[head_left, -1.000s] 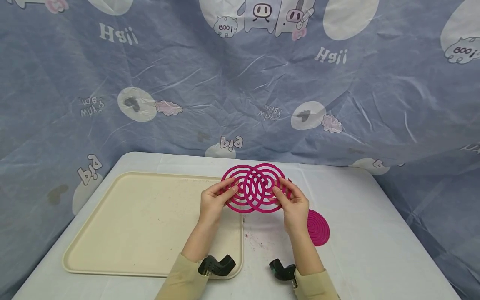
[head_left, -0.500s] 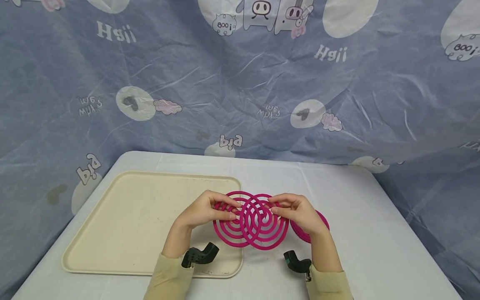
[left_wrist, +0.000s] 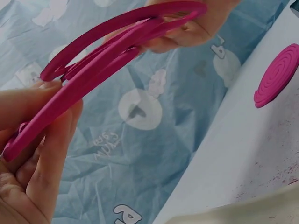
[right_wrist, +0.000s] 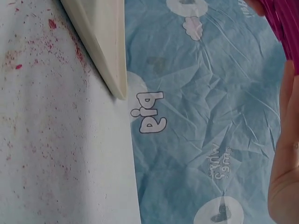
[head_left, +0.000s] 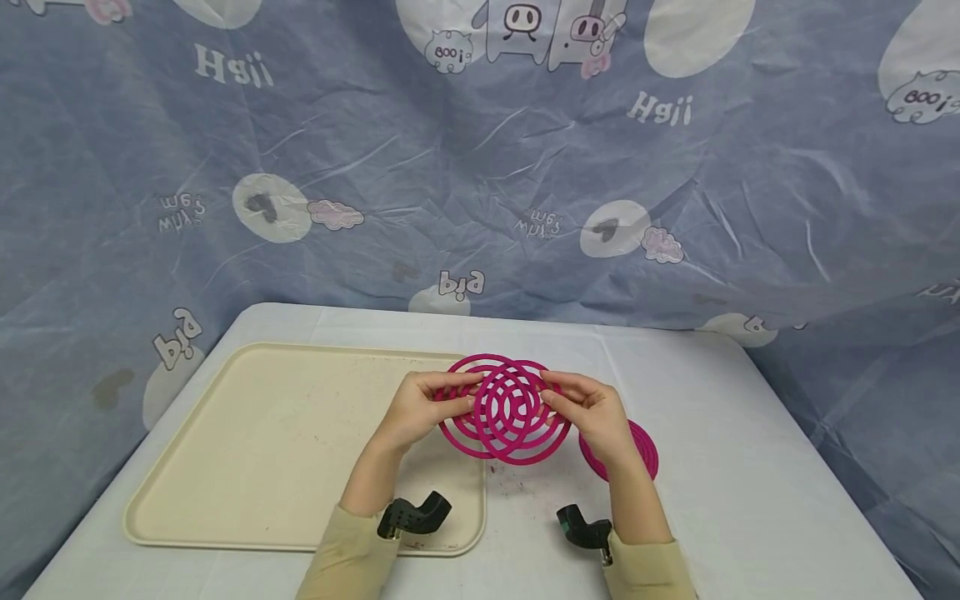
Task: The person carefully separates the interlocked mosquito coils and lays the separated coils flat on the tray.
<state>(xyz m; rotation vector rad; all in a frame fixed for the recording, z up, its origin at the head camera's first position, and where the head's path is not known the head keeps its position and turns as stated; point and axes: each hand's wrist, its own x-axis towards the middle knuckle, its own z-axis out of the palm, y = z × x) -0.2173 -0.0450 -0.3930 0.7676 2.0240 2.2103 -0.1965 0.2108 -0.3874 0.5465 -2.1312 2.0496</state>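
Two magenta mosquito coils, a left one (head_left: 480, 358) and a right one (head_left: 525, 461), overlap in the air above the tray's right edge in the head view. My left hand (head_left: 420, 408) pinches the left side of the pair between thumb and fingers. The opposite side is pinched by my right hand (head_left: 600, 408). Seen nearly edge-on in the left wrist view, the coil strands (left_wrist: 70, 93) lie close and crossed. Another magenta coil disc (head_left: 647, 450), tightly wound, lies flat on the table, partly hidden by the right forearm. The right wrist view catches only a corner of the held coils (right_wrist: 287, 32).
A cream tray (head_left: 300, 450) takes up the table's left half. Reddish crumbs (right_wrist: 51, 23) are scattered on the white tablecloth beside it. A blue patterned curtain (head_left: 480, 167) hangs behind the table. Black wrist devices (head_left: 414, 514) are on both forearms.
Both hands dipped toward me with the coils, then rose part of the way back. The two coils overlap more now than a second ago. The disc on the table has stayed put.
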